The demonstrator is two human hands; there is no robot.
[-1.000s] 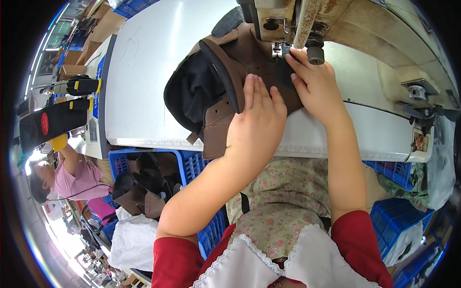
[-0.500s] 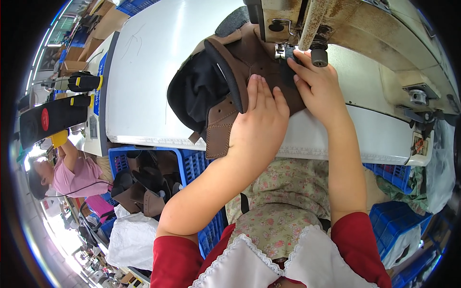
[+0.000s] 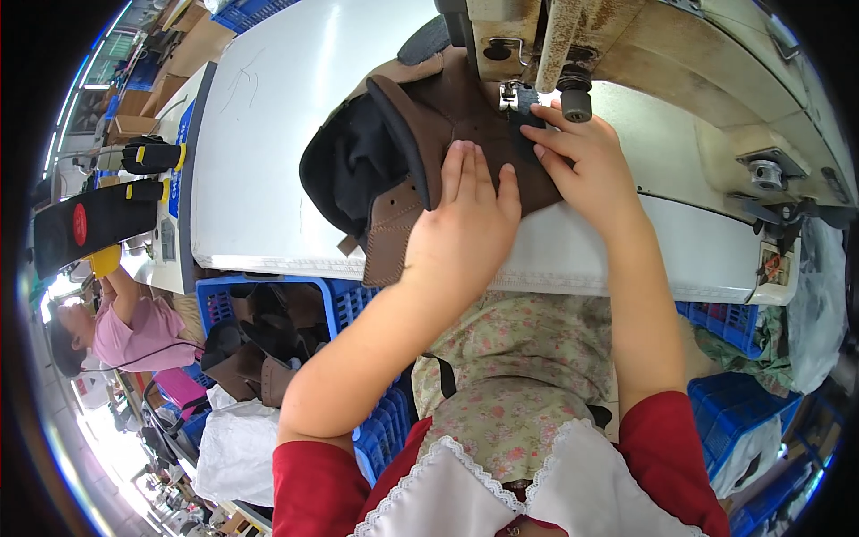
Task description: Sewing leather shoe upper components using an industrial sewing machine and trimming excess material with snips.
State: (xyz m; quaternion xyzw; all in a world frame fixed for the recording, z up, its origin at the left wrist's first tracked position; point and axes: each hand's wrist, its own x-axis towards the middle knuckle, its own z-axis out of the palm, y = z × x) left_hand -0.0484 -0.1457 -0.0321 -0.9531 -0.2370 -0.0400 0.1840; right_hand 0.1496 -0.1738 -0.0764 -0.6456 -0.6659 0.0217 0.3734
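A brown leather boot upper with black lining and a padded collar lies on the white sewing machine bed. Its far right part sits at the presser foot, where a dark strip shows. My left hand rests flat on the upper, fingers stretched out beside the collar. Close to the presser foot, my right hand lays slightly spread fingertips on the upper's dark right edge. The needle point is too small to make out.
Above my hands hangs the rust-stained machine head. A blue crate below the table's near edge at left holds more brown and black uppers. A white cloth hangs nearby. Another person in pink sits at far left. Blue bins stand at right.
The whole view has shifted slightly. My right fingertips have slid a little toward me along the upper's edge; my left hand stays flat on the leather.
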